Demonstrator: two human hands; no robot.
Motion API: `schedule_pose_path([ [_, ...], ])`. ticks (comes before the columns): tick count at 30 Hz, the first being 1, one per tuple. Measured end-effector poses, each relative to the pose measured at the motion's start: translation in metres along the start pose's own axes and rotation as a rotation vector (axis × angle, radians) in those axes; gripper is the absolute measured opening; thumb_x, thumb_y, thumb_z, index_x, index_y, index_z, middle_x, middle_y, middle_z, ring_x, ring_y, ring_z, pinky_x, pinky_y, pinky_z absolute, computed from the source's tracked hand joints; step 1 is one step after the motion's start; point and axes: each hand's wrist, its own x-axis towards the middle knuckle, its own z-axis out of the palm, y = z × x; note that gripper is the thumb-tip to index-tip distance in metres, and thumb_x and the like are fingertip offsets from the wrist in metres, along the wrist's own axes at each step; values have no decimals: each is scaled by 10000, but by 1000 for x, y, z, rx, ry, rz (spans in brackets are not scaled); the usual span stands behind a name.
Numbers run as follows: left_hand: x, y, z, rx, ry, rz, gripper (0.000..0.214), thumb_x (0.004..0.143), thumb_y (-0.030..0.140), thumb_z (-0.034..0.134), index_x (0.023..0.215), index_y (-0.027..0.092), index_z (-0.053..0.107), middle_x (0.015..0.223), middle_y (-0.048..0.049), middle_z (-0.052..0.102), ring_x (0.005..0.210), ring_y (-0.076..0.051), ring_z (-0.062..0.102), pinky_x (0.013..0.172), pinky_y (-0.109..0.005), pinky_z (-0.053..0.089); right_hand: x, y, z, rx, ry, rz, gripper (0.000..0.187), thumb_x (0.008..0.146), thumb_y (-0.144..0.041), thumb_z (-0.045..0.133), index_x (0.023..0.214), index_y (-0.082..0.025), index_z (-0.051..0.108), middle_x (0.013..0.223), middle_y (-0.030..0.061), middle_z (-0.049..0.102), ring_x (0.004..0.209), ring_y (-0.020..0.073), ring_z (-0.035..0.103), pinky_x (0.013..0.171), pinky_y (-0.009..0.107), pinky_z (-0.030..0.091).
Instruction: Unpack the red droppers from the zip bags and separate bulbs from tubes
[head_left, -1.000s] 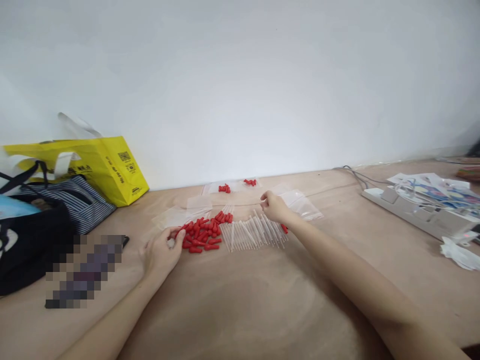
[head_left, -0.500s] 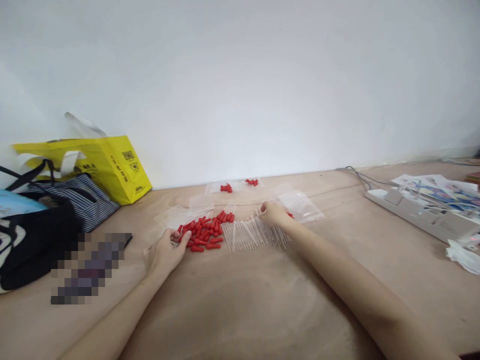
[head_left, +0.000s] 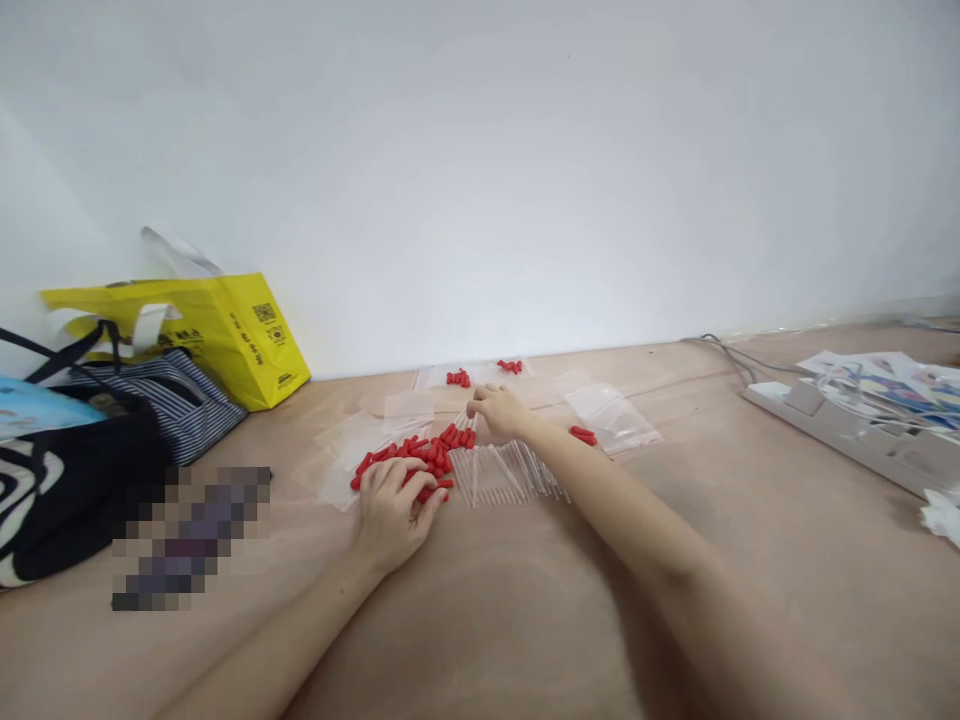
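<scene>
A heap of red rubber bulbs (head_left: pixel 420 452) lies on the table, with my left hand (head_left: pixel 394 505) over its near side. The fingers of that hand are bent and apart, the thumb pointing at the nearest bulbs. My right hand (head_left: pixel 499 412) is beyond the heap, fingertips pinched beside thin clear tubes; what they hold is hidden. Several red bulbs with tubes attached (head_left: pixel 459 436) lie side by side just below those fingertips. A row of loose clear tubes (head_left: pixel 499 475) is spread to the right of the heap, partly under my right wrist.
Clear plastic bags (head_left: pixel 611 415) lie on the right, with a few red bulbs (head_left: pixel 583 435) beside them. Small red groups (head_left: pixel 458 379) rest near the wall. On the left stand a yellow bag (head_left: pixel 255 340) and a dark bag (head_left: pixel 82 480); a power strip (head_left: pixel 832 440) lies far right.
My left hand has moved right, from the heap's left edge to over its near side. My right hand has gone left and away from me, uncovering red bulbs by the right bag.
</scene>
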Motion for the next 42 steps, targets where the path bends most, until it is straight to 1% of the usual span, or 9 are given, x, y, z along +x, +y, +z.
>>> schedule_pose_path([
  [6, -1, -6, 2, -17, 16, -33, 142, 780, 285, 510, 692, 210, 594, 849, -47, 602, 838, -204, 526, 762, -374, 367, 12, 12, 4, -63, -122, -159, 179, 705, -262, 587, 881, -253, 619, 976, 50, 536, 953, 194, 465, 817, 316, 311],
  [11, 1, -3, 2, -28, 17, -13, 146, 778, 279, 512, 679, 215, 598, 850, -45, 607, 846, -207, 526, 773, -382, 363, 5, 16, 3, -115, -138, -152, 166, 714, -294, 589, 857, -215, 612, 1018, 77, 531, 950, 214, 454, 779, 322, 319],
  [15, 4, -3, 5, -20, 28, -15, 143, 782, 289, 510, 699, 212, 597, 848, -44, 615, 847, -209, 531, 775, -382, 361, -13, 18, -3, -165, -82, -113, 150, 774, -242, 522, 885, -155, 573, 995, 113, 566, 982, 233, 443, 844, 375, 284],
  [18, 9, -2, 12, -29, 55, -21, 135, 790, 290, 500, 778, 210, 607, 865, -46, 629, 862, -214, 535, 787, -384, 362, -36, 25, -7, -202, 23, -61, 159, 821, -151, 432, 943, -139, 533, 941, 100, 604, 971, 216, 461, 936, 459, 172],
  [21, 16, 3, 20, -55, 67, -7, 195, 803, 290, 479, 931, 202, 596, 943, -54, 635, 925, -224, 526, 848, -401, 348, -68, 25, -5, -246, 281, -33, 176, 858, -142, 382, 960, -147, 525, 852, 58, 637, 913, 181, 499, 987, 488, 56],
  [25, 26, 19, 29, -100, 73, 54, 295, 819, 287, 457, 1080, 186, 550, 1027, -63, 625, 990, -225, 511, 925, -424, 305, -110, 5, 5, -278, 568, -58, 238, 852, -114, 397, 1033, -193, 529, 799, 17, 646, 923, 162, 507, 1008, 478, 20],
  [32, 32, 47, 33, -151, 86, 247, 182, 819, 281, 494, 928, 234, 632, 989, -18, 659, 970, -219, 547, 978, -476, 253, -129, -37, 16, -295, 720, -69, 162, 842, -181, 447, 872, -208, 604, 653, -20, 607, 778, 124, 529, 1013, 466, 48],
  [36, 32, 48, 33, -146, 93, 266, 154, 825, 248, 492, 846, 227, 643, 956, 0, 673, 950, -213, 564, 986, -492, 245, -129, -37, 18, -271, 730, -79, 164, 842, -181, 449, 794, -207, 604, 615, -34, 598, 748, 108, 531, 1014, 464, 41],
  [42, 30, 49, 30, -143, 60, 290, 217, 845, 196, 435, 770, 205, 638, 1029, 1, 652, 1008, -216, 551, 1029, -514, 179, -130, -34, 20, -178, 754, -123, 171, 825, -159, 452, 746, -217, 592, 655, -49, 637, 903, 131, 546, 1013, 473, 1],
])
